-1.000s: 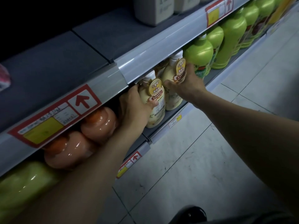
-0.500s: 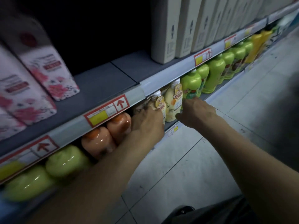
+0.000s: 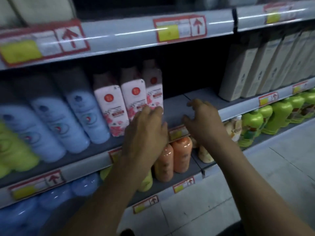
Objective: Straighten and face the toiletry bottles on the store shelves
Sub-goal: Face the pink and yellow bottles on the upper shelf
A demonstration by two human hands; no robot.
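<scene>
Dim store aisle, grey shelves (image 3: pixel 177 103) with red-arrow price tags (image 3: pixel 179 28). Middle shelf: three pink-white floral bottles (image 3: pixel 133 99) upright, three pale blue bottles (image 3: pixel 81 116) beside them at left, white cartons (image 3: pixel 242 72) at right. Shelf below: two orange bottles (image 3: pixel 181 154), row of green bottles (image 3: pixel 279 114) further right. At base of rightmost pink-white bottle, left hand (image 3: pixel 144 132) with fingers straight, contact unclear. Over bare shelf stretch, right hand (image 3: pixel 202 120) — fingers spread, loosely curled, holding nothing.

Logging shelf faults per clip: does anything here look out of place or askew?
Yes: the middle shelf has a bare stretch between the pink bottles and the cream boxes. The rightmost pink bottle seems set back from its neighbours.
</scene>
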